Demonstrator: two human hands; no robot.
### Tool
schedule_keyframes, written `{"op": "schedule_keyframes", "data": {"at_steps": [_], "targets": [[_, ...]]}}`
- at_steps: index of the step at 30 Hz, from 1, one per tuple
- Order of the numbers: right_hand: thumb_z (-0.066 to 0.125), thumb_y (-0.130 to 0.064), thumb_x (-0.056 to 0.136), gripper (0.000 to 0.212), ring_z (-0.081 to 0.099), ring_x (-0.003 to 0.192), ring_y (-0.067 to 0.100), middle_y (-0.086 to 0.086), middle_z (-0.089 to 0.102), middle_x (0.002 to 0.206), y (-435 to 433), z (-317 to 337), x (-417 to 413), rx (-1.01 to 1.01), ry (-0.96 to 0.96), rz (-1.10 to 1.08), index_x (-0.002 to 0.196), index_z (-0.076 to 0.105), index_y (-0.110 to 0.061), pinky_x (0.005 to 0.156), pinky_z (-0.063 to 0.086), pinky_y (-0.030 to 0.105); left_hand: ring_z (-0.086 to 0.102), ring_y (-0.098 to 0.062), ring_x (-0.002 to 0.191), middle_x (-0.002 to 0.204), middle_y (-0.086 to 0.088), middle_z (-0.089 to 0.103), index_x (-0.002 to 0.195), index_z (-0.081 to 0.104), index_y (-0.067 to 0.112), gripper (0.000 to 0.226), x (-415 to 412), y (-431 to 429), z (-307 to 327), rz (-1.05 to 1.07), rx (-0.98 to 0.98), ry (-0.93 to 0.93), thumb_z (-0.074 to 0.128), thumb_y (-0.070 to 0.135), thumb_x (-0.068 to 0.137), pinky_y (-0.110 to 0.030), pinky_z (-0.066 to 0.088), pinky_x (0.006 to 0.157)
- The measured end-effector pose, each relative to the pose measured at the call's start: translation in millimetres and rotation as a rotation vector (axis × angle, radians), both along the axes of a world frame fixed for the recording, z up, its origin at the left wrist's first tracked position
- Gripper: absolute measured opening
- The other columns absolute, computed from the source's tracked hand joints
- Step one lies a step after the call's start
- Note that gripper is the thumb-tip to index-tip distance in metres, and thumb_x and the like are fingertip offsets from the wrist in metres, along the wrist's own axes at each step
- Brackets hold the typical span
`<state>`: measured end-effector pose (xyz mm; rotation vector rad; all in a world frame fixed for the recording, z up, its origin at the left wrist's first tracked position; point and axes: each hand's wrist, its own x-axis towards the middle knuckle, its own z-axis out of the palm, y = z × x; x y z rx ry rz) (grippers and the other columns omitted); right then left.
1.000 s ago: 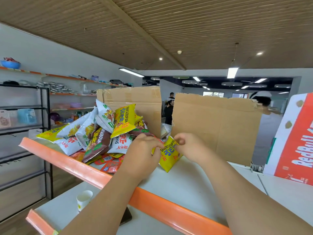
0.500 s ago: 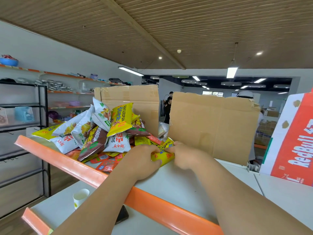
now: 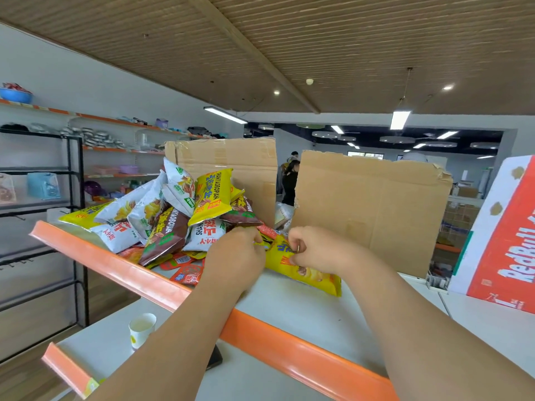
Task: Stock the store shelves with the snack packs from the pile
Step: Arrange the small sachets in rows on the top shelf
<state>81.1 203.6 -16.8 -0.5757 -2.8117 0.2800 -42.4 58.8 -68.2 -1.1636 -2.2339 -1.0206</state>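
A yellow snack pack [image 3: 304, 272] is gripped by the curled fingers of the left hand [image 3: 236, 256] and right hand [image 3: 314, 250]. It is laid on the orange-edged shelf [image 3: 289, 308], touching the pile [image 3: 168, 227].

White shelf top [image 3: 289, 308] free btwn heaped snack-pack pile [image 3: 162, 215], left, & red-white cardboard carton [image 3: 503, 244], right; upright brown cardboard sheets [image 3: 373, 209] block the back, orange lip [image 3: 289, 344] in front.

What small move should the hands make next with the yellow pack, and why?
Probably slide the yellow pack rightward onto the bare shelf, clear of the pile. The left hand and right hand both pinch its upper end, which lies at the pile's edge.
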Motion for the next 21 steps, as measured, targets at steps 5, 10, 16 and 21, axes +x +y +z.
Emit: {"op": "schedule_keyframes", "data": {"at_steps": [5, 10, 16, 21], "targets": [[0.078, -0.056, 0.075, 0.089, 0.055, 0.120, 0.021, -0.005, 0.053, 0.138, 11, -16, 2, -0.028, -0.267, -0.056, 0.150, 0.031, -0.043, 0.101, 0.047, 0.037, 0.059, -0.027, 0.106, 0.110, -0.003, 0.066, 0.108, 0.067, 0.023, 0.029, 3, -1, 1, 0.219, -0.302, -0.044, 0.052, 0.039, 0.088, -0.038, 0.052, 0.087], [0.076, -0.053, 0.082, 0.094, 0.049, 0.132, 0.022, -0.005, 0.045, 0.152, 15, -18, -1, -0.012, -0.306, -0.066, 0.157, 0.019, -0.044, 0.106, 0.042, 0.035, 0.063, -0.025, 0.093, 0.095, -0.001, 0.067, 0.092, 0.068, 0.021, 0.022, 5, -11, 10, 0.065, -0.281, -0.031, 0.051, 0.035, 0.091, -0.034, 0.051, 0.075], [0.081, -0.034, 0.079, 0.076, 0.051, 0.121, 0.019, -0.008, 0.048, 0.143, 4, -10, 3, -0.039, -0.249, 0.016, 0.143, 0.042, -0.046, 0.099, 0.047, 0.033, 0.061, -0.020, 0.097, 0.102, 0.002, 0.066, 0.097, 0.071, 0.021, 0.038, -15, -62, 41, -0.068, -0.894, -0.041, 0.061, 0.055, 0.084, -0.037, 0.053, 0.088], [0.080, -0.034, 0.079, 0.079, 0.047, 0.126, 0.019, -0.011, 0.041, 0.150, 0, -9, 2, -0.039, -0.259, 0.024, 0.144, 0.038, -0.048, 0.102, 0.045, 0.035, 0.056, -0.012, 0.120, 0.132, 0.016, 0.059, 0.132, 0.062, 0.039, 0.056, -26, -81, 43, -0.124, -0.867, -0.060, 0.073, 0.057, 0.081, -0.029, 0.047, 0.099]]}}
